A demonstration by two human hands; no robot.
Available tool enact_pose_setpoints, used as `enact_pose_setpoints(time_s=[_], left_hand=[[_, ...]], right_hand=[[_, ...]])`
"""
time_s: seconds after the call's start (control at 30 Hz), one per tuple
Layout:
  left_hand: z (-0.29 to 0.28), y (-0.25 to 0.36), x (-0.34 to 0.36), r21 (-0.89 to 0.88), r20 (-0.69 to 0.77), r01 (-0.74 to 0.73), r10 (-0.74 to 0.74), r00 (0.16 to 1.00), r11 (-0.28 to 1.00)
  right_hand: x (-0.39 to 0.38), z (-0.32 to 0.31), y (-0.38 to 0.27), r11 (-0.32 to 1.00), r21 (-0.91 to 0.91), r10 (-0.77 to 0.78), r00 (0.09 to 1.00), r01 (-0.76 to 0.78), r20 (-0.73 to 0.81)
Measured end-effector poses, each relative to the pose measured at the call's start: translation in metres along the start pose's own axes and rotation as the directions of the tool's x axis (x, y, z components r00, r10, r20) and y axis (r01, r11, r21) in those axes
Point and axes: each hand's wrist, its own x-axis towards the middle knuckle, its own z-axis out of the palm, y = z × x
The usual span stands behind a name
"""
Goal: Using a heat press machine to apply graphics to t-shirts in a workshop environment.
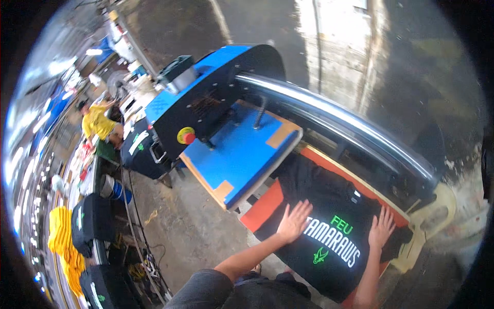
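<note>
A black T-shirt (319, 185) with a green and white print lies spread over the orange-red pad (264, 205) of a heat press. My left hand (295, 221) rests flat on the shirt at the left end of the lettering, fingers stretched out. On the shirt's right side, my right hand (381, 227) lies with its fingers spread near the pad's edge. Neither hand grips anything. The blue-topped upper plate (242, 149) of the press stands to the left of the shirt, off the printed part.
A red emergency stop button (189, 138) sits on the press's black side. Thick chrome rails (339, 116) run behind the pad. Left are more black shirts (92, 221), a stack of yellow cloth (62, 237) and a blue-and-white bucket (119, 189). Farther back is a person in yellow (100, 122).
</note>
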Motion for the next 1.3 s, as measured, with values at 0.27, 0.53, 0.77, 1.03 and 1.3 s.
enact_pose_setpoints(time_s=[0.27, 0.53, 0.77, 1.03, 1.3], left_hand=[[-0.046, -0.054, -0.120, 0.001, 0.130, -0.039, 0.039, 0.991, 0.999], [-0.039, -0.134, -0.283, 0.063, 0.171, 0.318, -0.324, 0.931, 0.946], [0.021, -0.270, -0.577, -0.009, 0.621, 0.996, -0.780, 0.076, 0.089], [-0.007, -0.198, -0.751, -0.171, 0.481, 0.863, -0.804, -0.348, -0.476], [0.035, -0.150, -0.725, -0.195, 0.678, 0.914, -0.722, -0.137, -0.356]], right_hand=[[0.004, -0.007, -0.086, 0.963, 0.251, -0.034, 0.967, 0.099, -0.251], [-0.103, -0.181, -0.401, 0.120, 0.428, -0.626, 0.403, 0.896, -0.668], [-0.189, -0.225, -0.624, -0.146, 0.243, -0.684, 0.079, 0.959, -0.725], [-0.165, -0.189, -0.686, 0.306, 0.150, -0.815, 0.340, 0.940, -0.469], [-0.157, -0.180, -0.670, 0.345, 0.097, -0.847, 0.354, 0.934, -0.397]])
